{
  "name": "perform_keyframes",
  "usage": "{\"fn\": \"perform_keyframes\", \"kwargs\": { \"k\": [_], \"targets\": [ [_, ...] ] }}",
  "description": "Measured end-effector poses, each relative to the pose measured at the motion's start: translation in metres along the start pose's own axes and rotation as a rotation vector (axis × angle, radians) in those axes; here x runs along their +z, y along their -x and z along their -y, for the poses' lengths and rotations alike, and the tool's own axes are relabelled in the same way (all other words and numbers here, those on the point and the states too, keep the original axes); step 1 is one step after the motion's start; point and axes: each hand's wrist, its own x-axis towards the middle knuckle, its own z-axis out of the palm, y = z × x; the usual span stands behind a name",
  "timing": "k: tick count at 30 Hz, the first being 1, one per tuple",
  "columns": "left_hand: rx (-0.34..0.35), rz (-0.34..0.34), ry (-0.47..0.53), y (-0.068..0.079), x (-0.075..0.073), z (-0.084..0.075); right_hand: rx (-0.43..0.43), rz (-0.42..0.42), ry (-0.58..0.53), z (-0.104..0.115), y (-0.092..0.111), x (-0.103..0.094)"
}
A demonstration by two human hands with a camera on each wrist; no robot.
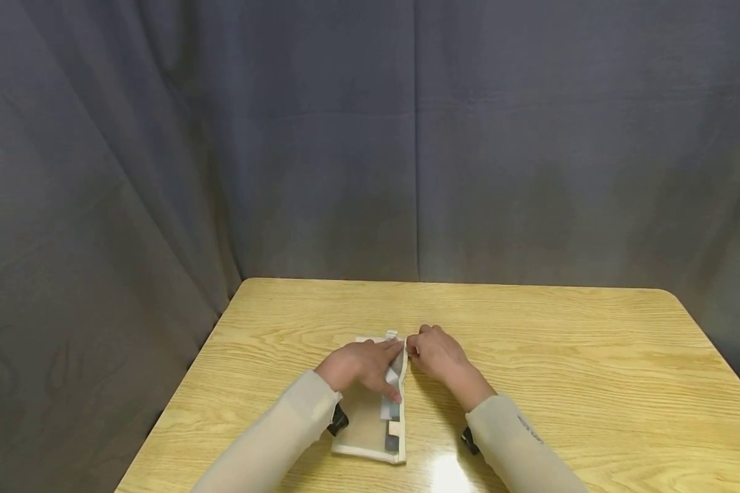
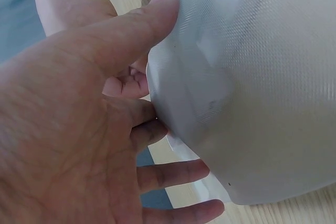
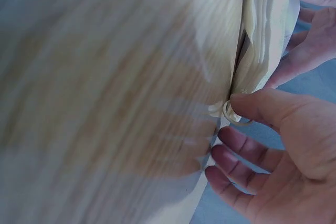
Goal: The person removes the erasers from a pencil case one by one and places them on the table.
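A see-through mesh zip pouch (image 1: 360, 428) with cream edging lies on the table, its zip side facing right. Pale and dark flat items show through it near that side; their kind is unclear. My left hand (image 1: 370, 366) rests across the pouch's far part, fingers and thumb extended to the zip edge. In the left wrist view the thumb and fingers touch the border of the mesh (image 2: 273, 77). At the far right corner my right hand (image 1: 440, 356) pinches the small zip pull ring (image 3: 226, 115) between thumb and index finger; the index fingertip is partly hidden.
The wooden table (image 1: 561, 363) has rounded far corners. A dark grey curtain (image 1: 321, 171) hangs behind it and along the left side. Dark wrist cameras sit under both cream sleeves (image 1: 284, 431).
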Motion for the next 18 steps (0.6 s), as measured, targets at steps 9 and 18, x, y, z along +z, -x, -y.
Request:
{"fn": "perform_keyframes", "kwargs": {
  "k": [9, 18],
  "targets": [
    [0.000, 0.002, 0.000, 0.002, -0.001, -0.002, -0.012, 0.037, -0.028, 0.002, 0.006, -0.003],
    [-0.003, 0.005, -0.007, 0.004, -0.001, -0.005, -0.050, -0.006, -0.038, 0.004, 0.011, -0.003]
  ]
}}
